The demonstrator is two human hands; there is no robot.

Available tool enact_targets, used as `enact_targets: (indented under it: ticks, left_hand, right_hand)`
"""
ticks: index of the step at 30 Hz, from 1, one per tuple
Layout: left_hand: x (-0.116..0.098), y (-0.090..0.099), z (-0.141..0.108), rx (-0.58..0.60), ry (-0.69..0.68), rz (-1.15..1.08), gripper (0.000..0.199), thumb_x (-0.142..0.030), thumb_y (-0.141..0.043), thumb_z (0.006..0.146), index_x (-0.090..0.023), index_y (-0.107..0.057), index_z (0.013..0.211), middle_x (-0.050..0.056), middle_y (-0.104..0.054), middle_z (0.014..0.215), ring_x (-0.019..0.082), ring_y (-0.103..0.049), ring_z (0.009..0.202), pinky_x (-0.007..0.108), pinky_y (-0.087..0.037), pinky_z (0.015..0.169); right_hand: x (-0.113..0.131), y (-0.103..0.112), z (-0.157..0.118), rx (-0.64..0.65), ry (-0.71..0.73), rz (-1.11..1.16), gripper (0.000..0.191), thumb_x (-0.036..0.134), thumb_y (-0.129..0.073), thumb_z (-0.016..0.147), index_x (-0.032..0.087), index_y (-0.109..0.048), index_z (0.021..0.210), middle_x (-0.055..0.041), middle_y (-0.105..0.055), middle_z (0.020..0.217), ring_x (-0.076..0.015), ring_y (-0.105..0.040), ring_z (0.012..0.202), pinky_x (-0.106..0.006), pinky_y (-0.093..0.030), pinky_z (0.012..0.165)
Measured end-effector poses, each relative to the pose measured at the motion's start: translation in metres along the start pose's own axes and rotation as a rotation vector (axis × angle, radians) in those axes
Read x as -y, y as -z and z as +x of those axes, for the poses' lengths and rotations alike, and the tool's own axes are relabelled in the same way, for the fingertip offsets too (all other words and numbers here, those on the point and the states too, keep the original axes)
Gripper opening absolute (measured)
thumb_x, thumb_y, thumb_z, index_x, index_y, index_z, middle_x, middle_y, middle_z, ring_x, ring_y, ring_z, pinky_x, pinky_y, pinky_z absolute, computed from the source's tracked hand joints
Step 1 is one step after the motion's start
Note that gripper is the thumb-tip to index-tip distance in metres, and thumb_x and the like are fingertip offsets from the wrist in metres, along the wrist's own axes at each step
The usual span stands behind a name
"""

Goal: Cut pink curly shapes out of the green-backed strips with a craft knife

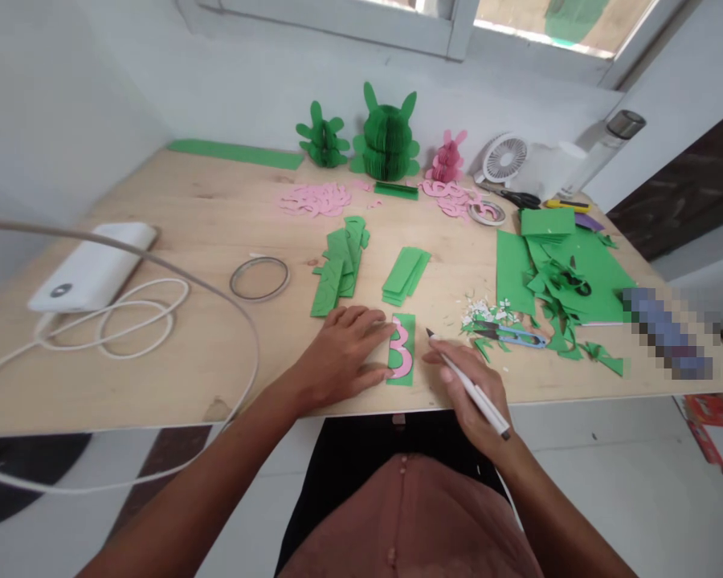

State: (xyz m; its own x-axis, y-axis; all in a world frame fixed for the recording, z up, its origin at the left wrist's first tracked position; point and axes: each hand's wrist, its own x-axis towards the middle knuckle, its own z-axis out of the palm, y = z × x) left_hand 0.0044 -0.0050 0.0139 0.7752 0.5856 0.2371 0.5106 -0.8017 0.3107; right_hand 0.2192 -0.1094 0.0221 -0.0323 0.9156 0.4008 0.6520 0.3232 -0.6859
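A pink paper cutout [403, 359] shaped like a 3 lies on a small green paper strip [409, 323] near the table's front edge. The fingers of my left hand [345, 349] are spread, their tips touching the left side of the cutout and strip. Just to the right, my right hand [471, 384] grips a white marker [475, 393], its dark tip pointing up and left, apart from the strip. Beyond them lie a stack of blank green strips [406, 274] and, further left, green strips with drawn outlines [339, 269].
Blue-handled snips [515, 335] rest by white paper bits [487, 311] and green scraps [563, 317] at right. A tape roll [259, 278], power bank [93, 265] and looping cable are left. Pink cutouts [319, 199] and paper rabbits [387, 143] stand farther back, near a fan [504, 158].
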Motion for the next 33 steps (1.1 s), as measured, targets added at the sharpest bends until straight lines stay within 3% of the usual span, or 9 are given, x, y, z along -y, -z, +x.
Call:
enact_targets:
  ticks: [5,16,21,27,33]
  left_hand:
    - [0.0,0.001,0.0,0.009,-0.003,0.002,0.05,-0.04,-0.062,0.084,-0.022,-0.053,0.129,0.012,-0.056,0.129,0.031,-0.046,0.118,0.048,-0.035,0.1]
    - [-0.001,0.002,-0.002,0.03,-0.004,0.019,0.048,-0.039,-0.061,0.085,-0.021,-0.054,0.129,0.012,-0.056,0.13,0.03,-0.046,0.12,0.049,-0.034,0.102]
    - [-0.001,0.001,-0.002,0.036,-0.019,0.046,0.049,-0.039,-0.061,0.085,-0.02,-0.054,0.13,0.011,-0.046,0.145,0.032,-0.044,0.122,0.05,-0.034,0.102]
    - [0.002,0.001,-0.002,0.025,-0.057,0.057,0.054,-0.038,-0.061,0.086,-0.021,-0.051,0.136,0.008,-0.053,0.142,0.03,-0.047,0.116,0.049,-0.035,0.1]
    - [0.003,-0.001,-0.002,0.018,-0.066,0.047,0.053,-0.04,-0.059,0.088,-0.021,-0.05,0.137,0.008,-0.053,0.142,0.03,-0.048,0.113,0.049,-0.034,0.1]
  right_hand:
    - [-0.001,0.0,0.0,-0.017,-0.174,0.105,0.031,0.038,-0.048,0.097,0.027,-0.064,0.121,-0.003,-0.075,0.1,-0.0228,-0.067,0.104,-0.041,-0.048,0.096]
    - [-0.01,-0.006,0.024,-0.063,-0.26,0.308,0.036,0.049,-0.048,0.096,0.024,-0.07,0.112,-0.0047,-0.074,0.096,-0.0199,-0.068,0.091,-0.036,-0.054,0.086]
    - [-0.018,-0.01,0.036,-0.003,-0.296,0.351,0.04,0.052,-0.045,0.096,0.024,-0.07,0.112,-0.0061,-0.074,0.102,-0.0209,-0.069,0.092,-0.038,-0.056,0.084]
    - [-0.018,-0.015,0.049,-0.005,-0.375,0.484,0.032,0.046,-0.054,0.092,0.022,-0.068,0.108,-0.0054,-0.074,0.092,-0.0177,-0.069,0.081,-0.034,-0.057,0.077]
    - [-0.018,-0.018,0.058,-0.008,-0.394,0.393,0.015,0.034,-0.062,0.084,0.02,-0.066,0.089,-0.0002,-0.068,0.071,-0.0155,-0.064,0.065,-0.027,-0.052,0.059]
